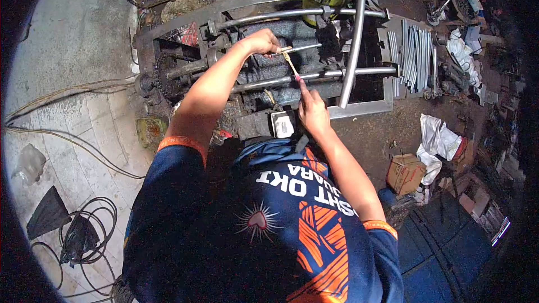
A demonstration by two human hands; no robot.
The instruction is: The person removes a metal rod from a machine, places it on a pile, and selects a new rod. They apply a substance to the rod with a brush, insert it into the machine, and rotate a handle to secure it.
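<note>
My left hand [264,42] is closed round one end of a thin metal rod [306,47] above the machine frame. In my right hand [313,113] is a small brush [292,66] with a pale head and a pinkish handle, its tip against the rod close to my left fingers. Two long round bars [269,18] run across the metal frame [247,1], one on each side of the rod. A thicker tube [355,39] lies crosswise over them at the right. Below the frame, near my right wrist, is a small white-topped container [283,125].
Several cut metal rods [412,59] lie at the frame's right end. Beyond the frame stands a yellow-green bucket [314,1]. A cardboard box [405,173] and white sacks [438,143] are on the floor at right. Cables [84,148] cross the floor at left.
</note>
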